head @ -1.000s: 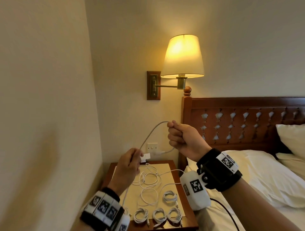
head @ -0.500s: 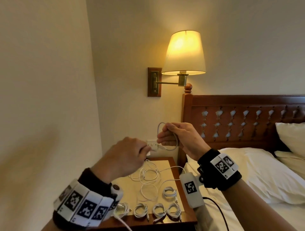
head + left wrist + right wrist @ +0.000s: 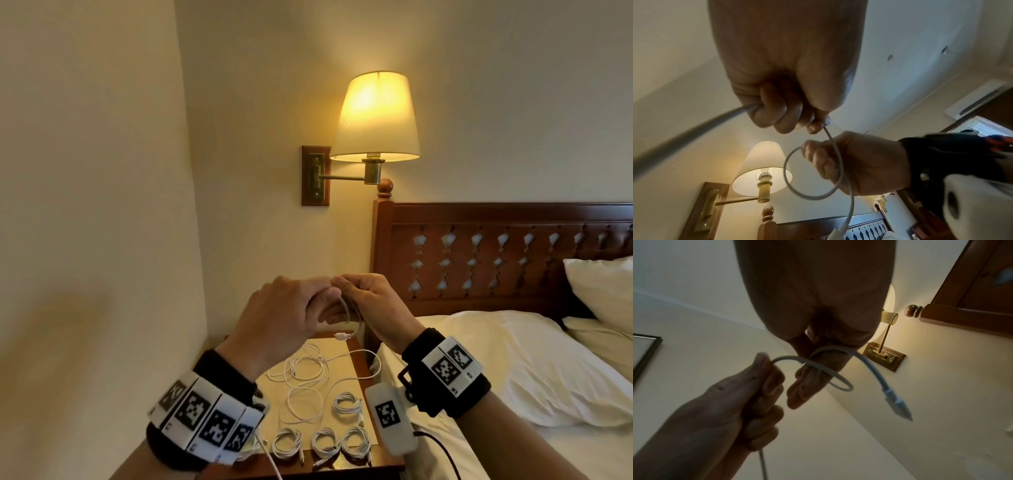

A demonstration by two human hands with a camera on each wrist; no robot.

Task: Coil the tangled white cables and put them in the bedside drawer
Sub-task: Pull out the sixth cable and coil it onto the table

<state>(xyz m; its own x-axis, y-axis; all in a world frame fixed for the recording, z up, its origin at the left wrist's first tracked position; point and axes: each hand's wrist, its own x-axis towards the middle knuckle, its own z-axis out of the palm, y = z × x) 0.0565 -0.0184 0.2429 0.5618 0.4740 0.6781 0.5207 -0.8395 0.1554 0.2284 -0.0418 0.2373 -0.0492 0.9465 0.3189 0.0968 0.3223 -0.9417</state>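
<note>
At frame centre our left hand [image 3: 277,318] pinches the white cable [image 3: 346,310] while our right hand [image 3: 368,305] clasps its loop — slack grip, and the coil springs open.

Bedroom, perhaps hotel, carved headboard [image 3: 496,253], pillows [image 3: 603,287], wall lamp [image 3: 376,120]

White cable [image 3: 346,310], reddish-brown headboard [image 3: 496,219] (lampshade [image 3: 376,116] seemingly cream).

A thin white cable [image 3: 349,313] loops once around the right hand's [image 3: 370,308] fingers, its plug end dangling just below.
</note>
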